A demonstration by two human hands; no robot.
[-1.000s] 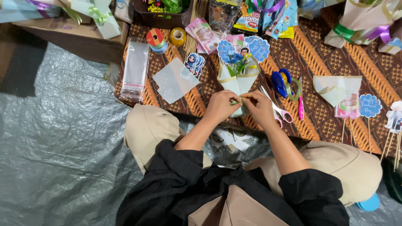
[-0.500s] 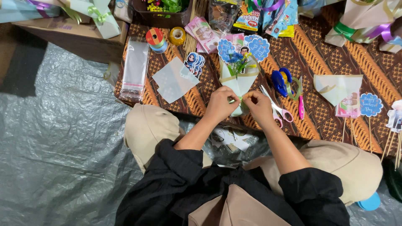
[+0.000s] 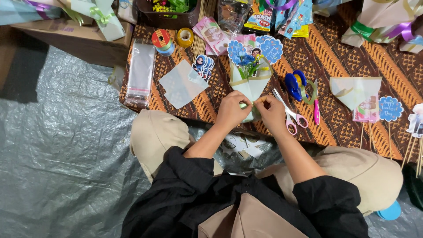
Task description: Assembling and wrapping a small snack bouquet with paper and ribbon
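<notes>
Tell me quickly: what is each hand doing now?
Left hand: closed, pinching the small wrapped bouquet at its lower part.
Right hand: closed, pinching the same spot.

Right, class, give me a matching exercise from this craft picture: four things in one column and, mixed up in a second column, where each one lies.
Things
1. small paper-cone bouquet
2. pink-handled scissors
3. clear plastic sleeves
4. yellow tape roll

Places
A. far side of the patterned cloth, beside the striped ribbon rolls
B. at the cloth's left edge, lying lengthwise
C. between the left hand and the right hand, pinched at its lower end
D. just right of the right hand, blades pointing up-left

Pairs: 1-C, 2-D, 3-B, 4-A
</notes>
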